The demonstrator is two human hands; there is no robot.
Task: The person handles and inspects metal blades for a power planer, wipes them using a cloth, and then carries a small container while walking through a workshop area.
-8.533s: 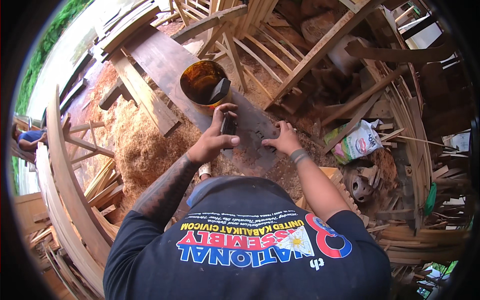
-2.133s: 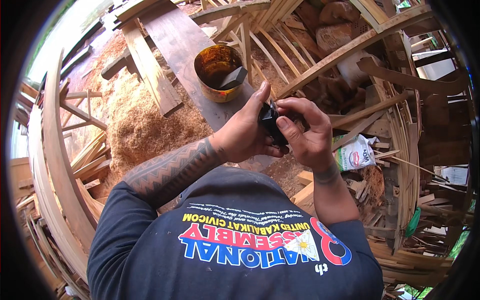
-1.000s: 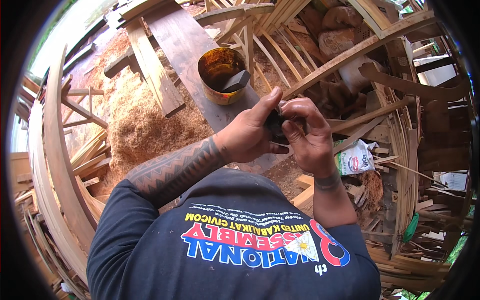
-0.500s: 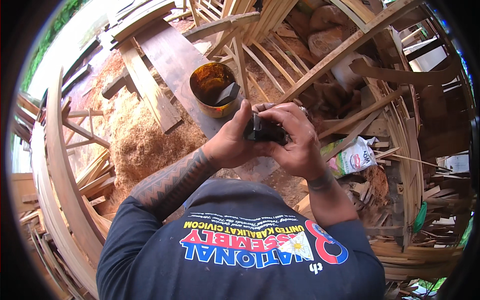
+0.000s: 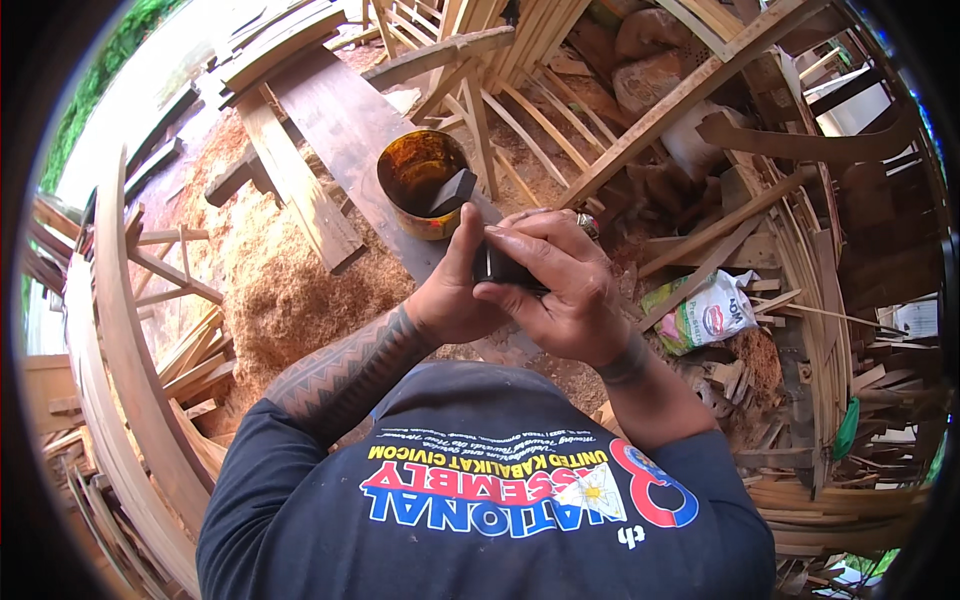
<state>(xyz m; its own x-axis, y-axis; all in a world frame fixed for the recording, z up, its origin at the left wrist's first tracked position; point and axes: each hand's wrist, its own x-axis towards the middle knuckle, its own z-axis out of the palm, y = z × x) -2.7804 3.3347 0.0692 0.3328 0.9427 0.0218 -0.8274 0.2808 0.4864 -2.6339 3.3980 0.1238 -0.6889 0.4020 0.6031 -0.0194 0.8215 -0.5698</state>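
Close to my chest, both hands are around a small dark block [image 5: 510,268], much of it hidden by fingers. A thin bright line runs along its near-left part. My left hand [image 5: 458,288] is closed around the block's left end, its thumb pointing up. Across the top lies my right hand [image 5: 562,278], fingers and thumb pinching the block or a small piece on it; I cannot tell which. Just beyond them stands a stained yellow can [image 5: 425,224] with a grey rectangular block [image 5: 457,192] leaning inside it.
The can rests on a wide plank [image 5: 335,118] running to the far left. Sawdust [image 5: 290,290] is heaped left of it. Wooden frames and a diagonal beam [image 5: 660,115] rise at the far right. A printed plastic bag [image 5: 705,312] lies among wood scraps on the right.
My right hand has slid left along the dark block toward my left thumb, covering more of it. My left hand has shifted slightly left. The can and its block stay put.
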